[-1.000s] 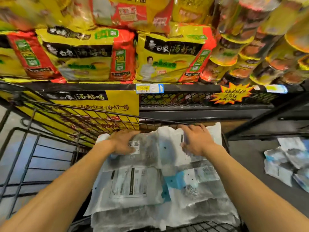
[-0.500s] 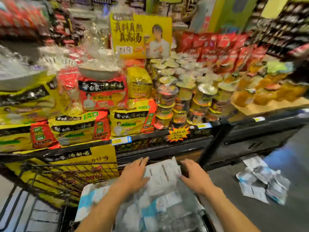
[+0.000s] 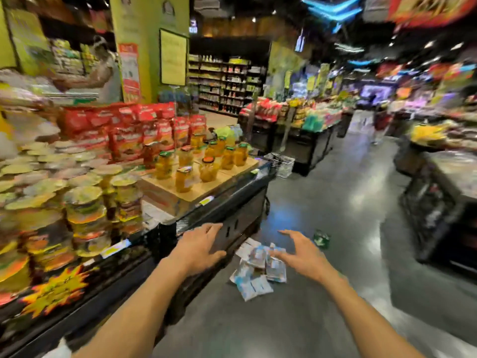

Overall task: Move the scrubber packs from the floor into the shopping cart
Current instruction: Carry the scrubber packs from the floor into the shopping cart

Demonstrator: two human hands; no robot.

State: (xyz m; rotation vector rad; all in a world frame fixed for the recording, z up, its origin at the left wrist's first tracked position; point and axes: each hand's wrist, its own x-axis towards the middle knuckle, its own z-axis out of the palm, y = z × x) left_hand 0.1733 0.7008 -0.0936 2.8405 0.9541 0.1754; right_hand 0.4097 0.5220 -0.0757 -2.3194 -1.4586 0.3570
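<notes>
Head view: both hands (image 3: 200,248) (image 3: 300,257) spread, empty, seemingly above floor scrubber packs (image 3: 255,275).

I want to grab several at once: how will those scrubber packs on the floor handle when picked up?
The scrubber packs look like thin, crinkled film pouches, so probably floppy and light. Glossy wrap may slide; they overlap loosely, so a scoop with both hands could shed some.

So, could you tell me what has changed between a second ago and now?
Both hands let go of the packs laid in the cart and swung right; the left hand and right hand now reach, empty and spread, toward the scrubber packs on the floor. The cart has left view. The floor pile lies as before.
</notes>
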